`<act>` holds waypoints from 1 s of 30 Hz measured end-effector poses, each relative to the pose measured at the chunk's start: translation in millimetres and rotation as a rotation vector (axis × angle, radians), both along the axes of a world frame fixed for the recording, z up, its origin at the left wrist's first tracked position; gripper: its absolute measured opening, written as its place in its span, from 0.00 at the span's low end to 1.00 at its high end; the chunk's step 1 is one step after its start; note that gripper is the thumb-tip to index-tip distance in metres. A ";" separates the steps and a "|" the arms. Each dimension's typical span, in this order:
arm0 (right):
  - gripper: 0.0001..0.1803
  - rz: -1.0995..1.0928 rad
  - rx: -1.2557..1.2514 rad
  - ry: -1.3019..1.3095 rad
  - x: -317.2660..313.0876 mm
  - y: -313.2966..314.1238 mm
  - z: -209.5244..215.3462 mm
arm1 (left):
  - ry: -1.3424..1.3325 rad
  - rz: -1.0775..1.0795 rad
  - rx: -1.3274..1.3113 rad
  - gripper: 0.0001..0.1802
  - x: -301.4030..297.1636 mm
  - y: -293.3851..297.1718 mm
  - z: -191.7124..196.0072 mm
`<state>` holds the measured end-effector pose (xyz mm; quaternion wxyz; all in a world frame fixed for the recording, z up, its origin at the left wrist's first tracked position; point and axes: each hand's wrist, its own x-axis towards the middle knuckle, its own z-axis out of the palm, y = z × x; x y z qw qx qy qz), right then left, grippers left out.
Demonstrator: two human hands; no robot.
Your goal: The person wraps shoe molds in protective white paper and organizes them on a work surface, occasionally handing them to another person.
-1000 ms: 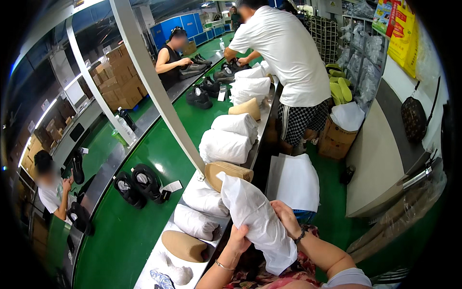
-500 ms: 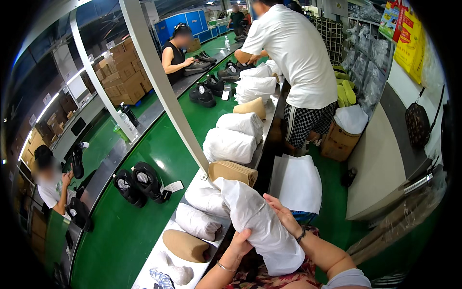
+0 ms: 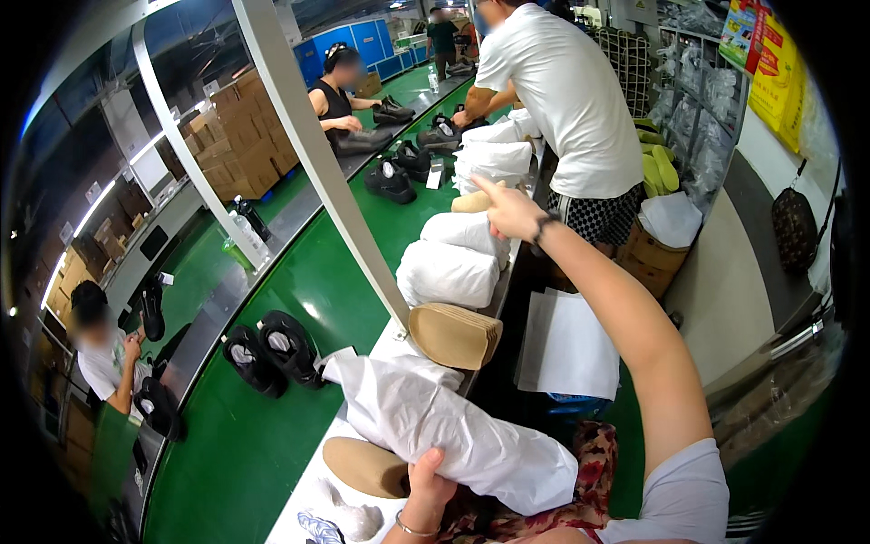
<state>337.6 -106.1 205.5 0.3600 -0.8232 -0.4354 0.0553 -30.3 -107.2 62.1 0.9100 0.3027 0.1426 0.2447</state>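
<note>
My left hand (image 3: 431, 485) grips the near end of a white paper-wrapped bundle (image 3: 462, 431), its thumb lying on top of the wrapping. The bundle lies slanted at the near end of the white ledge, partly over my lap; what it contains is hidden. Stretched far forward, my right hand (image 3: 515, 214) points with its index finger and has nothing visible in it. It is above the row of wrapped bundles (image 3: 449, 272), close to a tan cardboard piece (image 3: 473, 199). Nested tan cardboard forms (image 3: 453, 335) stand between that row and the held bundle.
A curved tan form (image 3: 361, 464) lies by my left hand. Black shoes (image 3: 272, 349) sit on the green conveyor (image 3: 217, 444) beyond a white post (image 3: 326, 172). White sheets (image 3: 571, 349) lie on a blue basket at right. A person in a white shirt (image 3: 571, 100) stands ahead.
My right hand has let go of the bundle and reached far forward. The bundle has swung lower and flatter in my left hand. The person at far left still handles a shoe.
</note>
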 end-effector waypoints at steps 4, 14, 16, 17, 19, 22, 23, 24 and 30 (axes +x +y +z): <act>0.30 -0.149 -0.227 -0.282 36.3 59.8 3.8 | -0.016 0.111 0.065 0.42 -15.2 8.6 -3.4; 0.25 -0.285 -0.296 -0.240 104.6 114.6 -28.9 | -0.002 0.114 0.049 0.45 -23.6 30.5 -2.1; 0.25 -0.300 -0.335 -0.184 106.7 117.8 -27.9 | 0.003 0.112 0.036 0.46 -23.0 32.0 -3.4; 0.26 -0.302 -0.347 -0.152 101.9 121.1 -23.1 | -0.003 0.126 0.034 0.46 -24.0 34.0 -4.7; 0.32 -0.294 -0.415 -0.118 92.2 127.6 -13.0 | -0.014 0.155 0.028 0.47 -27.8 37.0 -9.5; 0.36 -0.300 -0.433 -0.059 95.0 125.2 -7.6 | 0.043 0.171 0.037 0.47 -30.4 40.6 -9.4; 0.37 -0.302 -0.425 -0.039 100.3 122.1 -6.9 | 0.123 0.160 -0.030 0.42 -37.5 39.7 -18.6; 0.37 -0.301 -0.437 -0.192 110.0 126.3 -12.5 | 0.198 0.151 -0.095 0.37 -48.5 36.9 -28.3; 0.37 -0.356 -0.463 -0.191 126.8 138.0 -35.7 | 0.319 0.152 -0.172 0.35 -51.1 35.4 -29.5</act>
